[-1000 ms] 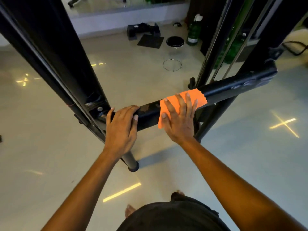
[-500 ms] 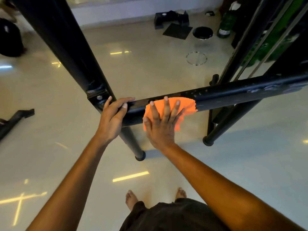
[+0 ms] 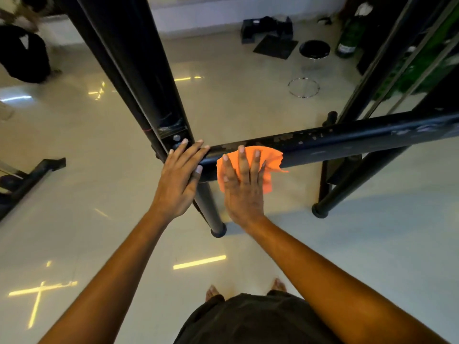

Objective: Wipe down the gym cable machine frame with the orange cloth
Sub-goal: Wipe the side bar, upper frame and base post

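The right hand point(image 3: 244, 192), fingers point(image 3: 243, 162) flat on the orange cloth point(image 3: 269, 160), is sliding leftward along the crossbar point(image 3: 347, 140) toward the straight-fingered left hand point(image 3: 180, 180), nearing that end.

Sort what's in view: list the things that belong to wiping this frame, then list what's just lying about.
Part of the job:
orange cloth, pressed flat by the right hand
black crossbar
upright post
left hand, resting on the joint

Lying about:
round stool
green bottle
black mat
dark bag
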`<state>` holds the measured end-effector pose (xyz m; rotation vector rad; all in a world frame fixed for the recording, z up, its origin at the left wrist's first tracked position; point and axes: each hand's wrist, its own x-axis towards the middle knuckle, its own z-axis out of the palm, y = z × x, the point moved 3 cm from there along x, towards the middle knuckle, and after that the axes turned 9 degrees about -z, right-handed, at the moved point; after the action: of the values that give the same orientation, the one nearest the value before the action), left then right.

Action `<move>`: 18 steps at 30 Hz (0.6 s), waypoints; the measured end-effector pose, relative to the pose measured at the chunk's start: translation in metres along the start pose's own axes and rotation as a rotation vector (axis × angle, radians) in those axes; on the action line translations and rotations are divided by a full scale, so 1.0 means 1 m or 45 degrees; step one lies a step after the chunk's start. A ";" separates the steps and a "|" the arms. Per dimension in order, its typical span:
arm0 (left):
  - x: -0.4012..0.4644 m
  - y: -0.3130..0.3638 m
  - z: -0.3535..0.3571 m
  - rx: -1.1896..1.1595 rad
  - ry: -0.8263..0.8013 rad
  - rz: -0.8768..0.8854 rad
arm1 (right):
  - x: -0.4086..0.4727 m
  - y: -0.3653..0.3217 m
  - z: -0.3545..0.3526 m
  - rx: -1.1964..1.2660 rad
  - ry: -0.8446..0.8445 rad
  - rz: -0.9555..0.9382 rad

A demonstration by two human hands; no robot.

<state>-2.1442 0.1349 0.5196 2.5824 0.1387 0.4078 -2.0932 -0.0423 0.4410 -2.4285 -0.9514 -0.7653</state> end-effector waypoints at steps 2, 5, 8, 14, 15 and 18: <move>-0.001 -0.004 -0.002 -0.008 -0.017 0.046 | 0.002 -0.033 0.011 0.033 -0.014 0.002; -0.001 -0.010 -0.007 0.042 -0.059 0.141 | 0.003 -0.033 0.013 0.004 0.044 -0.072; 0.003 -0.019 -0.014 0.064 -0.086 0.220 | -0.001 0.004 0.004 -0.101 0.096 -0.139; 0.000 -0.021 -0.011 -0.001 -0.066 0.260 | 0.007 0.001 -0.012 -0.057 0.063 0.164; 0.000 -0.020 -0.010 0.001 -0.047 0.246 | 0.013 -0.010 -0.010 -0.055 0.056 0.181; 0.000 -0.012 -0.007 0.050 0.018 0.239 | 0.021 -0.015 -0.009 -0.136 0.037 0.093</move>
<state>-2.1465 0.1489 0.5190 2.6411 -0.0927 0.4959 -2.0940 -0.0275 0.4635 -2.5217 -0.8256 -0.8426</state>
